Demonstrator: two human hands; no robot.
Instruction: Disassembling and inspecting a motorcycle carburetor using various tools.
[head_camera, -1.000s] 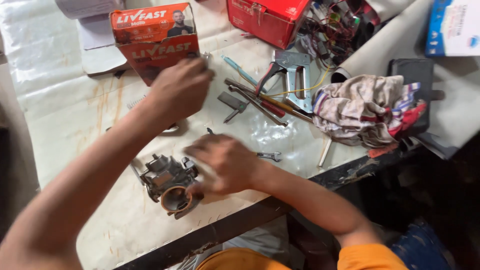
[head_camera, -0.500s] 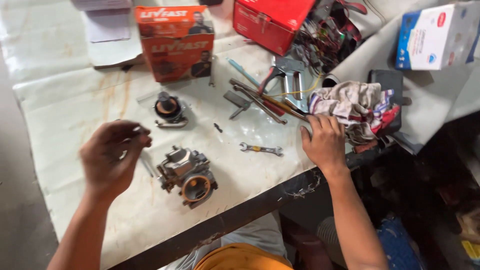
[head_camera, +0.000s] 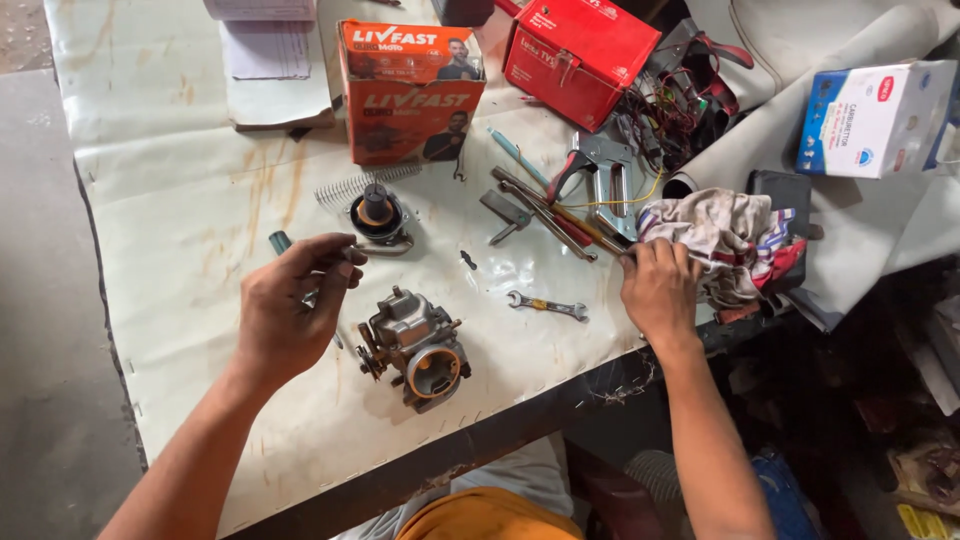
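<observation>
Left hand (head_camera: 290, 305) pinching a small tool (head_camera: 280, 242) beside carburetor (head_camera: 415, 345), near front edge; right hand (head_camera: 658, 290) gripping rag (head_camera: 715, 235) at right edge.

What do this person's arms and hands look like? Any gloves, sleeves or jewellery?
Both forearms are bare right down to the bottom of the picture: no sleeves show. The left hand and the right hand wear no gloves, and I see no watch, bracelet or ring. The fingers are uncovered too. Only a strip of orange clothing shows at the bottom edge, between the arms.
</observation>
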